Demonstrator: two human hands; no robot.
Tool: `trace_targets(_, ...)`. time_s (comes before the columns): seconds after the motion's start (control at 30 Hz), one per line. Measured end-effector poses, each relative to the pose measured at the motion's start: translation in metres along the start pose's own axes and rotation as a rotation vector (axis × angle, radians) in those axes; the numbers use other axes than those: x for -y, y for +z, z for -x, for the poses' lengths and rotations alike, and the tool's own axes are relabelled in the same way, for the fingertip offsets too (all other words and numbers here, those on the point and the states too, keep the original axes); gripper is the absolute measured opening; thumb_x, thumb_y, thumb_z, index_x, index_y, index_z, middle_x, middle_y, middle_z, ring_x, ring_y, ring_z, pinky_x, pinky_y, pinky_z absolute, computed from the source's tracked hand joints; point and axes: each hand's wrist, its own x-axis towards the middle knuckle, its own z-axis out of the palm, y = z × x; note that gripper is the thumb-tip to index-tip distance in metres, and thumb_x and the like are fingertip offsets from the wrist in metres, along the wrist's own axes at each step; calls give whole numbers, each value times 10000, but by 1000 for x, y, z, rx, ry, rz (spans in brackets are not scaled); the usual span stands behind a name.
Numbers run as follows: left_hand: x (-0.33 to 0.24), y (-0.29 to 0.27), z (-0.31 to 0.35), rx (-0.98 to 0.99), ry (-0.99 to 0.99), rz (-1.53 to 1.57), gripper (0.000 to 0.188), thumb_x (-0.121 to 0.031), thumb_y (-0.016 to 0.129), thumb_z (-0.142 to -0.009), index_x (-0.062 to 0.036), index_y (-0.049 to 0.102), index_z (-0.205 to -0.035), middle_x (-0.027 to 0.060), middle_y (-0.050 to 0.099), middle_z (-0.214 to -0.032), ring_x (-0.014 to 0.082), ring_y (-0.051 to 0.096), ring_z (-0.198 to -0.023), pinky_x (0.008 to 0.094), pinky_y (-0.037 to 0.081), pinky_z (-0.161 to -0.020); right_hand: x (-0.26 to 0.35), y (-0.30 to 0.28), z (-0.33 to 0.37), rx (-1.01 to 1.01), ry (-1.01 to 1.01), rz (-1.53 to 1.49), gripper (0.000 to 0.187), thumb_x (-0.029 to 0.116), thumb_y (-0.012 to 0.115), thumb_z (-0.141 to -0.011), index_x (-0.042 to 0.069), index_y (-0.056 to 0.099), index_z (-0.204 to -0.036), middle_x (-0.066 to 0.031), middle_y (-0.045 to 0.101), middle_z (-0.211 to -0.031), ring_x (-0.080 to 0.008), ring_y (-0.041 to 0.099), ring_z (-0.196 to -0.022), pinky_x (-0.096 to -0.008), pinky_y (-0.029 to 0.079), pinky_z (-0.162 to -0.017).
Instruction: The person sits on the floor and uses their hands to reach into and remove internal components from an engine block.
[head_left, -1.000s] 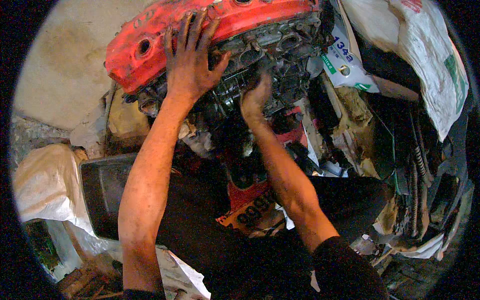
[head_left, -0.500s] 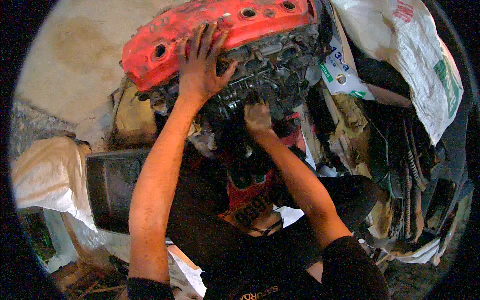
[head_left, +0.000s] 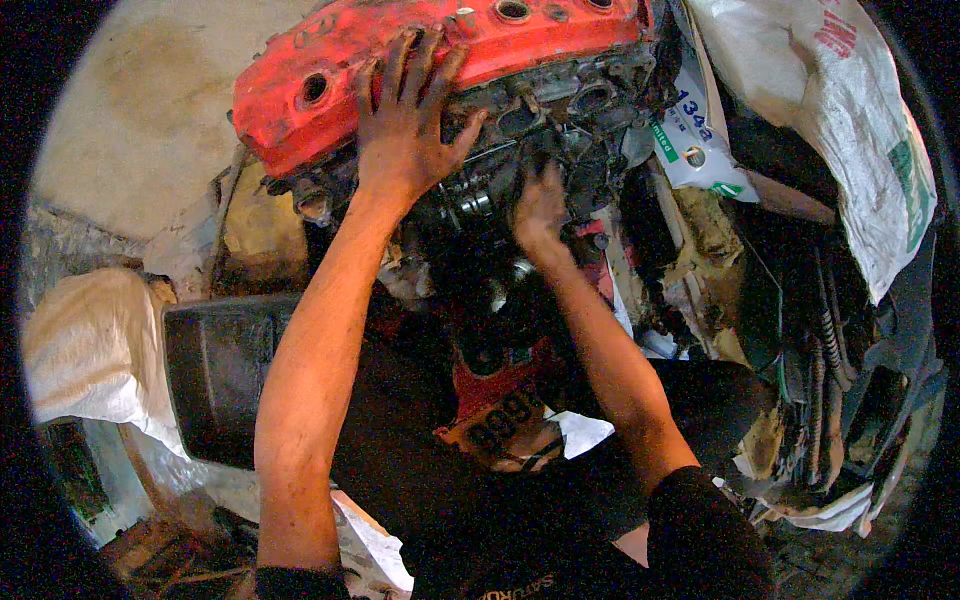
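A greasy engine [head_left: 470, 205] with a red valve cover [head_left: 520, 42] stands in front of me at the far side. My left hand [head_left: 410, 135] lies on it, fingers spread over the cover's near edge and the thumb out to the right. Below the cover, my right hand [head_left: 541, 205] reaches up among the dark metal parts of the engine's near face. Its fingertips are blurred and partly lost in shadow, so whether they grip anything does not show.
A black plastic tray [head_left: 215, 385] stands at the left beside a pale sack [head_left: 95, 335]. White sacks [head_left: 830, 120] and a printed bag [head_left: 700, 155] lie at the right. Hoses and dark scrap parts [head_left: 825, 350] pile up below them. Red packaging [head_left: 500, 390] sits between my legs.
The engine has shifted slightly away from me, its right end rising in the picture. My right hand has moved farther up and a little right; my left hand stays spread on the cover.
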Motion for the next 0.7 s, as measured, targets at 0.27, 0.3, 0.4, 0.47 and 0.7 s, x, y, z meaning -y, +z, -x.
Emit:
trace_targets(0.27, -1, 0, 0, 5, -20, -25, 598, -412, 521, -675, -163, 328, -1183, 57, 265, -1257, 241, 209, -1165, 460, 134, -920, -17, -28, 19, 236, -557, 399, 264, 112, 464, -692, 22, 528, -932, -242, 421, -1065, -397, 451, -888, -493, 365, -748)
trace_targets(0.3, -1, -1, -1, 12, -27, -34, 601, -412, 522, -673, -163, 327, -1184, 58, 265, -1257, 241, 207, -1166, 462, 133, -919, -4, -45, 18, 394, -510, 496, 257, 112, 476, -686, 17, 531, -918, -245, 430, -1050, -396, 458, -876, -489, 368, -743)
trace_targets(0.4, 3, -5, -2, 37, -26, 2, 606, -415, 521, -673, -164, 322, -1188, 66, 264, -1257, 240, 197, -1172, 459, 132, -920, 1, -57, 16, 349, -182, 104, 296, 117, 483, -682, 16, 512, -958, -245, 408, -1072, -380, 420, -937, -436, 339, -805)
trace_targets(0.47, -2, -5, -3, 58, -27, -19, 608, -414, 523, -672, -164, 321, -1189, 67, 262, -1258, 239, 197, -1172, 456, 135, -920, 6, -59, 14, 313, 39, -167, 324, 119, 488, -679, 15, 500, -986, -245, 393, -1086, -370, 395, -978, -401, 319, -845)
trace_targets(0.7, -3, -3, -5, 26, -23, 8, 619, -415, 530, -665, -164, 318, -1189, 65, 263, -1256, 236, 206, -1167, 454, 138, -923, 33, -12, 23, 85, -282, -40, 482, 154, 514, -670, -13, 394, -1106, -265, 350, -1129, -368, 361, -1022, -393, 280, -883)
